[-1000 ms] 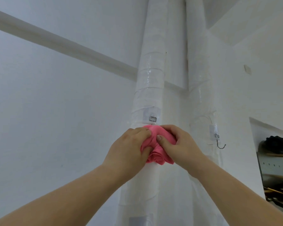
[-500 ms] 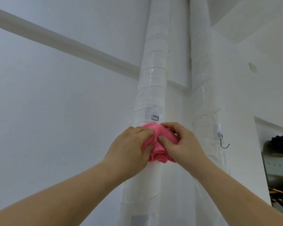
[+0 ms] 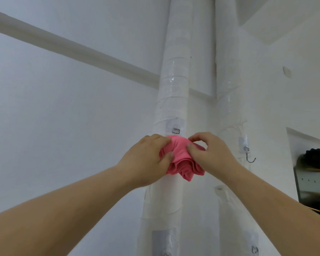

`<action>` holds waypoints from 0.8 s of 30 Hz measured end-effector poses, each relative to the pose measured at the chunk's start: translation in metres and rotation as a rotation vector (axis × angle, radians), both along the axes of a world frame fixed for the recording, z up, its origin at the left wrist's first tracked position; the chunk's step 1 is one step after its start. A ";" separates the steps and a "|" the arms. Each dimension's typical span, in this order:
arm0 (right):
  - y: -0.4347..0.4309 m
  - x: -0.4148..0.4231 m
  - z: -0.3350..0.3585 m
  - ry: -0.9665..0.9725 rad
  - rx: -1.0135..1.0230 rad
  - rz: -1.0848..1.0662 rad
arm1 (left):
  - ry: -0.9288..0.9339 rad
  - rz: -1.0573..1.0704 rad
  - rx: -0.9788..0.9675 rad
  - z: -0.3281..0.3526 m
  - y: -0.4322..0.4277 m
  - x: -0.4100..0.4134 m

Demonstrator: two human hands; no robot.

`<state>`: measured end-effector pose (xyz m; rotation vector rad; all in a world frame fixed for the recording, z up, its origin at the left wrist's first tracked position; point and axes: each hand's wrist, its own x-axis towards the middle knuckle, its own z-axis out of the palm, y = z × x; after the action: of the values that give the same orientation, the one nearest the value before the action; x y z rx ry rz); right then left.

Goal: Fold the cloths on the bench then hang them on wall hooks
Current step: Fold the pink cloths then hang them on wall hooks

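A white tape-wrapped pipe [image 3: 174,85] runs up the wall. Against the front of that pipe the left hand [image 3: 146,159] grips the bunched pink cloth [image 3: 180,156] from the side, thumb pressed into its folds. The right hand [image 3: 211,154] pinches the cloth's top edge between thumb and fingertips. The cloth sits on the pipe just below a small hook mount [image 3: 176,128]; whether it has caught the hook is hidden. It looks light, soft and limp, likely to slump open, so the gathered top fold is the place to hold. A bare hook [image 3: 250,157] hangs right of the pipe
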<state>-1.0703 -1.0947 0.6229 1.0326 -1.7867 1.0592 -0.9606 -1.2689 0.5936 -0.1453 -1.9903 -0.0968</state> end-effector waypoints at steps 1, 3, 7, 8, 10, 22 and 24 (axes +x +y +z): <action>0.002 0.002 0.002 0.016 0.000 -0.009 | 0.004 0.007 0.005 0.001 -0.001 0.003; 0.006 0.006 0.004 0.046 0.007 -0.022 | 0.014 0.017 0.010 0.002 -0.003 0.009; 0.013 0.020 0.006 0.080 -0.025 -0.067 | 0.041 0.094 0.048 -0.001 -0.004 0.022; 0.016 0.025 0.004 0.088 -0.047 -0.074 | 0.066 0.121 0.071 -0.003 -0.006 0.026; 0.022 0.037 -0.008 0.121 -0.109 -0.095 | 0.105 0.129 0.138 -0.014 -0.014 0.033; 0.023 0.089 -0.214 -0.337 0.032 -0.032 | -0.294 -0.296 0.362 -0.199 0.007 0.037; 0.019 0.095 -0.257 -0.452 0.136 -0.069 | -0.381 -0.350 0.379 -0.237 0.010 0.044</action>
<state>-0.9749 -1.0756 0.3659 0.8463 -2.2653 1.2106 -0.9165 -1.2594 0.3564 -0.2414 -2.2626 -0.7703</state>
